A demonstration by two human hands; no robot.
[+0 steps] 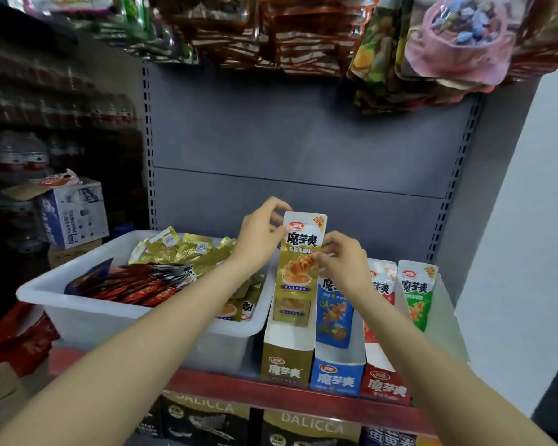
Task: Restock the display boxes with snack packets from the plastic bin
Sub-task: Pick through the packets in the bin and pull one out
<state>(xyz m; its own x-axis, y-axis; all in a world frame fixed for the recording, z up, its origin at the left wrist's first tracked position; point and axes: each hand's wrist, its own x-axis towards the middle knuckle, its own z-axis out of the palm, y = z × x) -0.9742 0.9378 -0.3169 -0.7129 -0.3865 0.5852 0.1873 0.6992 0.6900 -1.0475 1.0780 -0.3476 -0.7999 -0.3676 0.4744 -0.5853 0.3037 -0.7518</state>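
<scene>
Head view: both hands were pinching one gold snack packet (pixel 298 255); the left hand (pixel 261 235) had its upper left edge, the right hand (pixel 343 260) gripped the right edge about midway down. The packet hung upright just above the gold display box (pixel 287 350), which sat on the shelf (pixel 271 389) beside the white plastic bin (pixel 87 312), nearer the shelf's right end, front edge. Long axis ran vertical; the logo end pointed up, the printed face toward the camera, the bottom end aimed into the box.

What could've gone wrong, imo: there was already at least one gold packet standing in that box, so the new one could've snagged on its top edge and buckled; a thin pinch on slick film could've slipped too; and the blue display box (pixel 335 376) was touching on the right, so a drift that way meant the wrong flavour slot.
</scene>
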